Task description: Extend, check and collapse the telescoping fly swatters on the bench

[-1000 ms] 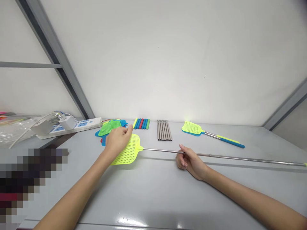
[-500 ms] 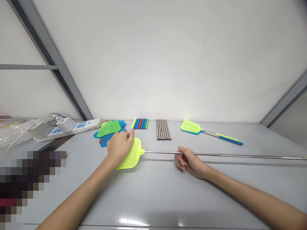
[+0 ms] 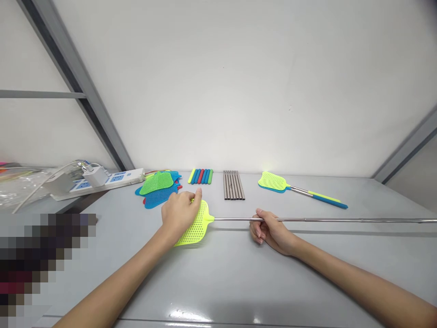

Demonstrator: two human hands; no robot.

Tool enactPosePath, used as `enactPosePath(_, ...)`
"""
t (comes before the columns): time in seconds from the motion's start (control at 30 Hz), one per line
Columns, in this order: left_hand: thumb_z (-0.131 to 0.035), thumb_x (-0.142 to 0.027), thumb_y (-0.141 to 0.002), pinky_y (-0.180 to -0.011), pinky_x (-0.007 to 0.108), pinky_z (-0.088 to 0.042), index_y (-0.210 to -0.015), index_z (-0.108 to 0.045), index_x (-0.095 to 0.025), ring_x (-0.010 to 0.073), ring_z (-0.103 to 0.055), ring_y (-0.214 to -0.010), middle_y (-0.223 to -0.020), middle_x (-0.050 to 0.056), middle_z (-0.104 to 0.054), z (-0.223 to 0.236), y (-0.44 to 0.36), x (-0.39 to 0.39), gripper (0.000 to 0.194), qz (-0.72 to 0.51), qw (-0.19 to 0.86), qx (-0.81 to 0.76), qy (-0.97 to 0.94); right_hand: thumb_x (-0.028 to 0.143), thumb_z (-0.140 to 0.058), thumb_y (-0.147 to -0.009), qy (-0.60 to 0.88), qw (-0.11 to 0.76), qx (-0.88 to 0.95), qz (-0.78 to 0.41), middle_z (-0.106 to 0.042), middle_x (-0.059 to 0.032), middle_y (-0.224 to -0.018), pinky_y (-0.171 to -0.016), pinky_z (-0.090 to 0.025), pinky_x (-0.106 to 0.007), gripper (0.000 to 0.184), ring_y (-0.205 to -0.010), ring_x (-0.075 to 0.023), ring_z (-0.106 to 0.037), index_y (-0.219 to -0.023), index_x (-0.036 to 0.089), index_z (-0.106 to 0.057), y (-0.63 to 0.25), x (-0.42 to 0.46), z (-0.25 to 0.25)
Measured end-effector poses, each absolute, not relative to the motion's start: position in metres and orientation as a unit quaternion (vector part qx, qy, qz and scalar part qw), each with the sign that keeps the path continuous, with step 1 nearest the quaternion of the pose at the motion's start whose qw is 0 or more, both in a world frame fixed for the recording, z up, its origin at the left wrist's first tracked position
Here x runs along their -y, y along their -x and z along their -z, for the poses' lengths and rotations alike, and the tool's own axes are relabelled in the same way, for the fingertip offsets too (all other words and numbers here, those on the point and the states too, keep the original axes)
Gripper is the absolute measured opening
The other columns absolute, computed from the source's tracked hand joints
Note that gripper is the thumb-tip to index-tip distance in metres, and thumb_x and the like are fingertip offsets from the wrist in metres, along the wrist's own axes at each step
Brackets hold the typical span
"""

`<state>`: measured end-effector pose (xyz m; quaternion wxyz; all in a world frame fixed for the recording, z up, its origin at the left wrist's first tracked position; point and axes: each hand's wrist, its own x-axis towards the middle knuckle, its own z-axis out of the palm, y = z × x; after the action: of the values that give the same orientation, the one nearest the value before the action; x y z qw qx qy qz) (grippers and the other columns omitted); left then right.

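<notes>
A yellow-green fly swatter (image 3: 200, 228) with a long, extended metal rod (image 3: 327, 220) lies sideways in front of me, slightly above the table. My left hand (image 3: 179, 212) grips its perforated head, the thumb on top and the far part of the head hidden beneath the palm. Around the rod, a short way right of the head, the fingers of my right hand (image 3: 268, 230) are curled with the palm up. The rod runs out past the right edge of view, so its far end is hidden.
Behind my left hand is a pile of loose green, blue and red swatter heads (image 3: 159, 191). Along the back lie several coloured handle grips (image 3: 200, 176), a row of metal rods (image 3: 234, 185) and two stacked fly swatters (image 3: 275, 181). A power strip (image 3: 119, 181) is at left.
My left hand and the swatter head have shifted a little to the right, nearer my right hand. The right hand stays almost in place, with the rod sliding through it.
</notes>
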<state>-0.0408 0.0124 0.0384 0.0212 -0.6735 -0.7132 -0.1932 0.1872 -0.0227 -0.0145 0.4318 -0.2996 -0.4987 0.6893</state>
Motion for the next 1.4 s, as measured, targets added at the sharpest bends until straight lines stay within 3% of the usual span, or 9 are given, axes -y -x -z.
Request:
enactPosePath(0.43,-0.02,-0.051,-0.083,-0.047,0.026,-0.021,-0.056,-0.055,-0.02,0.0221,-0.051,-0.071,-0.067,0.004,-0.06,-0.037,0.035,-0.005,0.054,0.191,0.011,0.688,0.7,0.04,-0.03,-0.086,0.302,0.415,0.504,-0.695,-0.04,0.0011,-0.042,-0.049,-0.031,-0.025,0.051,-0.043,-0.0115,-0.044,-0.051,0.013,-0.055,-0.188,0.021,0.016)
enactPosePath(0.93,-0.021,-0.05,-0.084,-0.056,0.028,-0.031,-0.069,-0.061,-0.021,0.0252,-0.052,-0.08,-0.082,0.006,-0.064,-0.035,0.033,-0.006,0.052,0.182,-0.001,0.668,0.721,0.041,-0.047,-0.081,0.318,0.397,0.515,-0.69,-0.044,0.0014,-0.042,-0.046,-0.031,-0.023,0.043,-0.041,-0.009,-0.042,-0.053,0.011,-0.058,-0.188,0.021,0.015)
enactPosePath(1.2,-0.022,-0.05,-0.083,-0.055,0.028,-0.032,-0.06,-0.057,-0.02,0.0242,-0.052,-0.074,-0.07,0.005,-0.061,-0.028,0.033,-0.009,0.052,0.178,-0.027,0.649,0.739,0.04,-0.046,-0.081,0.333,0.4,0.515,-0.681,-0.043,0.0017,-0.041,-0.046,-0.03,-0.023,0.043,-0.04,-0.0085,-0.041,-0.05,0.011,-0.056,-0.187,0.022,0.015)
enactPosePath(1.4,-0.024,-0.047,-0.084,-0.072,0.035,-0.036,-0.078,-0.059,-0.02,0.024,-0.05,-0.087,-0.088,0.008,-0.057,-0.024,0.034,-0.012,0.045,0.212,-0.015,0.64,0.738,0.04,-0.048,-0.081,0.342,0.399,0.513,-0.678,-0.042,0.002,-0.042,-0.046,-0.03,-0.023,0.04,-0.043,-0.0089,-0.041,-0.052,0.012,-0.056,-0.185,0.023,0.013)
